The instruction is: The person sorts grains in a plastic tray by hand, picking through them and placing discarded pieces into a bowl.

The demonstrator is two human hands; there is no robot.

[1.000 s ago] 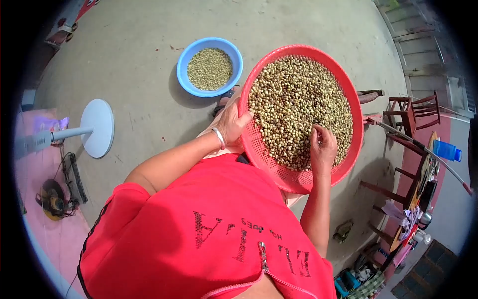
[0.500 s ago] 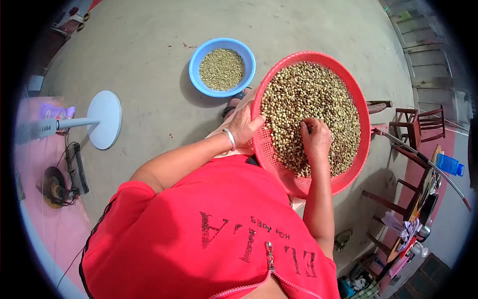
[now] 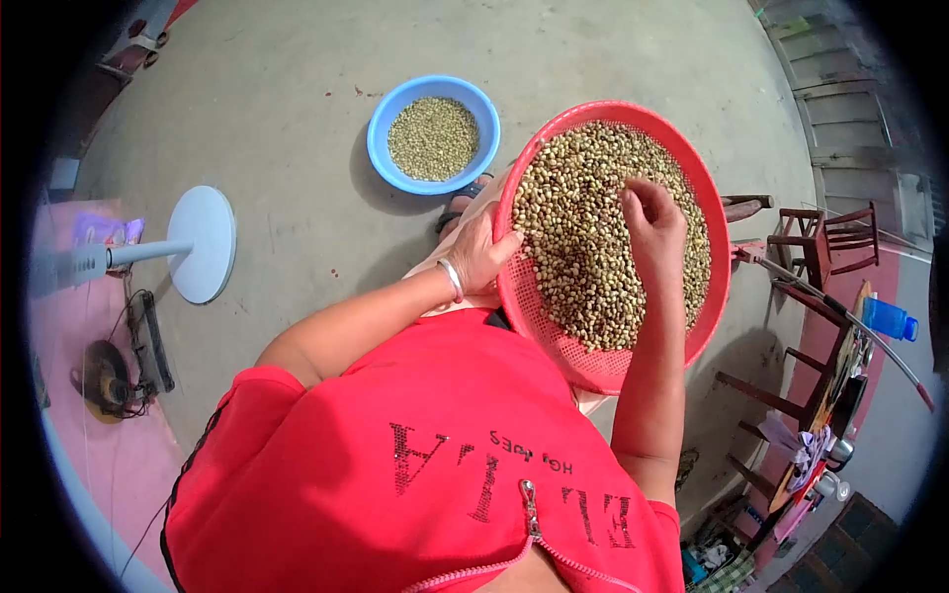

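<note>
A round red plastic sieve basket (image 3: 554,358) rests tilted over my lap, spread with pale brown and greenish beans (image 3: 583,237) that look like raw coffee beans. My left hand (image 3: 481,255) grips the basket's left rim, thumb over the edge and the other fingers out of sight beneath. Above the beans, toward the right side, my right hand (image 3: 656,232) is raised with thumb and fingers curled together. Whether something small sits between those fingertips cannot be seen. A darker patch of beans lies in the shadow below it.
On the concrete floor ahead stands a blue basin (image 3: 374,148) holding smaller greenish beans. To the left is a white fan stand with a round base (image 3: 203,245). Wooden chairs (image 3: 825,245), a long pole (image 3: 840,311) and a blue bottle (image 3: 890,319) are at the right.
My right hand has lifted off the beans and moved up and right, its fingers still curled. My left hand keeps its hold on the rim.
</note>
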